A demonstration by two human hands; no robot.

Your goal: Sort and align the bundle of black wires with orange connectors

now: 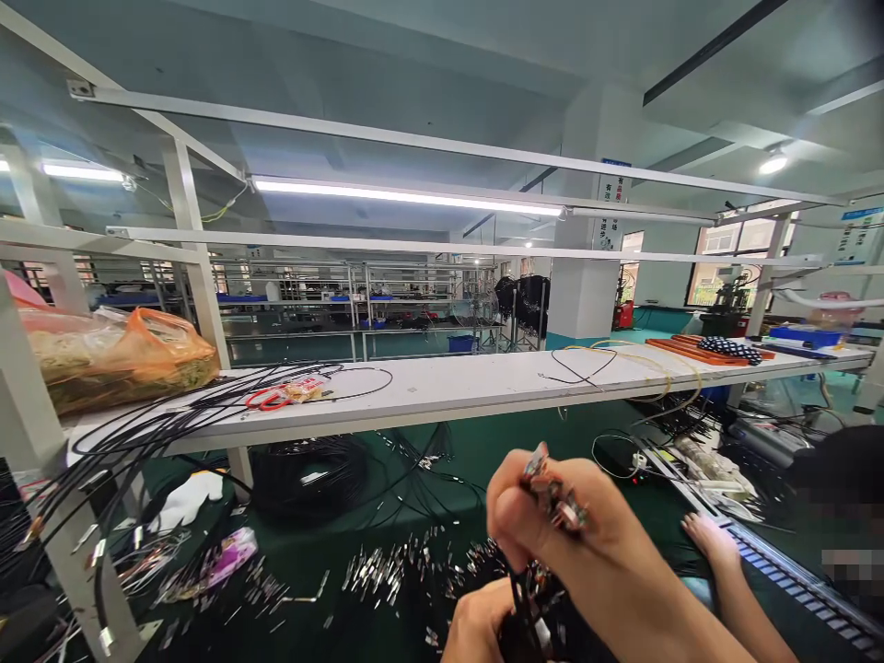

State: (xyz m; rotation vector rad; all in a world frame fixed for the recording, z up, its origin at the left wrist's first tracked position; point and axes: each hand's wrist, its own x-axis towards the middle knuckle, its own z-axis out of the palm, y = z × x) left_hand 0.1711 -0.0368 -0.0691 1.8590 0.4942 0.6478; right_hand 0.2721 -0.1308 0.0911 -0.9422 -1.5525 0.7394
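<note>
Green bench (331, 552) w/ loose metal terminals (387, 571) scattered; white shelf (442, 382) above. Right hand (552, 529), fingers clamped on small bunch of terminals (556, 497), raised over bench. Left hand (480, 626) low, fingers closed round black cable bundle (525, 612). Looks like sorting/fitting step; next needs terminal lined up w/ a cable end.

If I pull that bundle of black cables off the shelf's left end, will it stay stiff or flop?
The black cables probably flop: they already droop in loose curves over the shelf edge. Likely they tangle, since strands cross. Their metal ends may snag.
</note>
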